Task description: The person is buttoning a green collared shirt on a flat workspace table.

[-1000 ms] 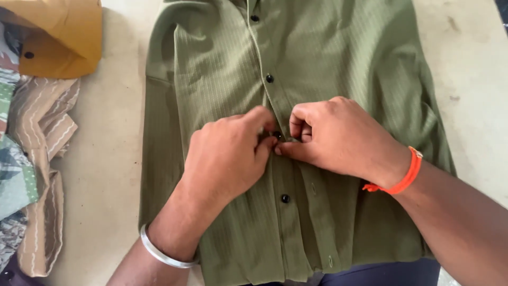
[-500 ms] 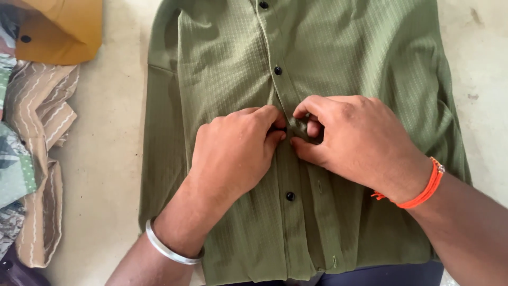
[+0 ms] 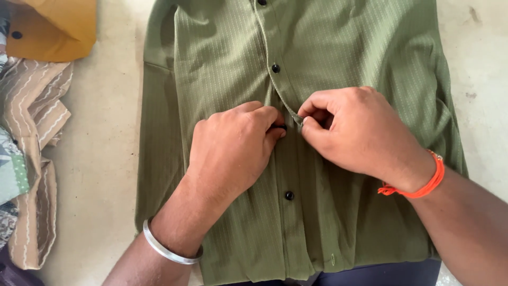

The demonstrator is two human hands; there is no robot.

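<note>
Far to the left of the hands lies a pile of clothes, striped and brown, with a yellow cloth above it. They sit on the pale table.

A green shirt lies flat on the table, front up, under both hands. The left hand, with a silver bangle on its wrist, presses on the shirt. Its grip is narrow, fingertips pinched on a black button in the middle of the shirt front.

Just right of that, almost touching, is the right hand, with an orange band on its wrist. Its grip is closed, pinching the edge of the shirt front next to the button.

One button sits above the hands and another below them.

This looks like the buttoning step: the middle button is not through its hole yet. It seems the next move needs the hole pulled over the button while the left hand pushes it through.
</note>
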